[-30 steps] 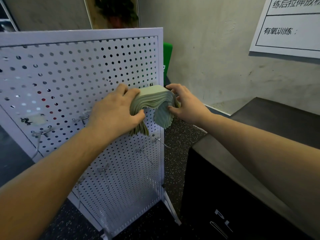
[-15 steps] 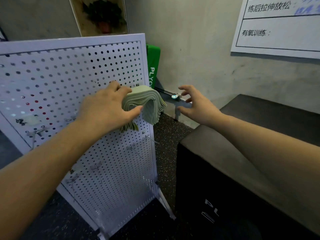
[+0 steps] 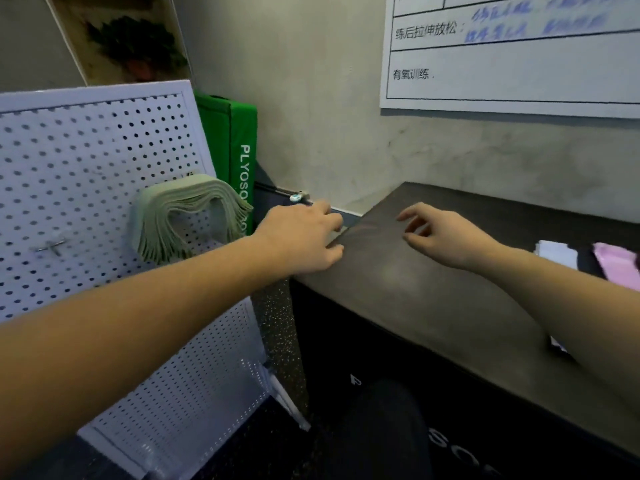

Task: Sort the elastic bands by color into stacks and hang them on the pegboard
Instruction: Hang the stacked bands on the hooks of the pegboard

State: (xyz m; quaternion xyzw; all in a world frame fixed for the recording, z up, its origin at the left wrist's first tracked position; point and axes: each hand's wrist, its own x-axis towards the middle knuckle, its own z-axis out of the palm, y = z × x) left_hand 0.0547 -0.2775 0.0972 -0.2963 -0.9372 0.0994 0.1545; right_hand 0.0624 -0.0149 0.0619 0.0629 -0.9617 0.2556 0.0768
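Observation:
A thick stack of pale green elastic bands (image 3: pixel 187 216) hangs draped over a hook near the right edge of the white pegboard (image 3: pixel 69 168). No hand touches it. My left hand (image 3: pixel 304 237) hovers at the near left corner of the black box (image 3: pixel 433 292), fingers loosely apart and holding nothing. My right hand (image 3: pixel 446 237) floats above the box top, fingers spread and empty. A white stack of bands (image 3: pixel 556 252) and a pink stack of bands (image 3: pixel 618 266) lie on the box at the far right, partly behind my right forearm.
A bare metal hook (image 3: pixel 52 247) sticks out of the pegboard on the left. A green foam box (image 3: pixel 232 147) stands behind the pegboard against the grey wall. A whiteboard (image 3: pixel 512 64) hangs above the black box. The floor is dark and speckled.
Both hands let go of the green stack, which now hangs alone on the pegboard. They moved right over the black box, and the view swung right, showing the white and pink stacks.

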